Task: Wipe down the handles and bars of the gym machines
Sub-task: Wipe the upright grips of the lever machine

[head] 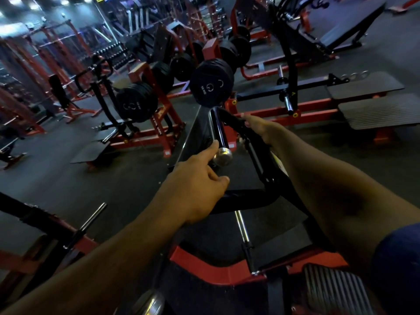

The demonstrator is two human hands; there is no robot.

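Although both hands were on the machine, no cloth or wipe could be made out in either, so how much of the wiping was complete could not be determined; judged from this moment, most handles and bars remained to be done.

The left hand (200,189) lay against the black horizontal handle bar (241,197) near the middle of the frame. Its index finger was extended to touch the dark glossy weight post with a chrome end cap (219,133), and the remaining fingers were curled loosely; whether they closed round the bar could not be told. The right hand (261,130) gripped the black angled side bar (236,120), fingers curled over it, just beside the post.

The post rose from the machine's red-and-black steel frame (204,260), with a grey ribbed foot plate (336,289) at its lower right corner.

The room was a dimly lit gym with a dark rubber floor (56,178). Black weight plates (211,85) hung on red racks beyond the post, and further red-framed machines filled the far left.
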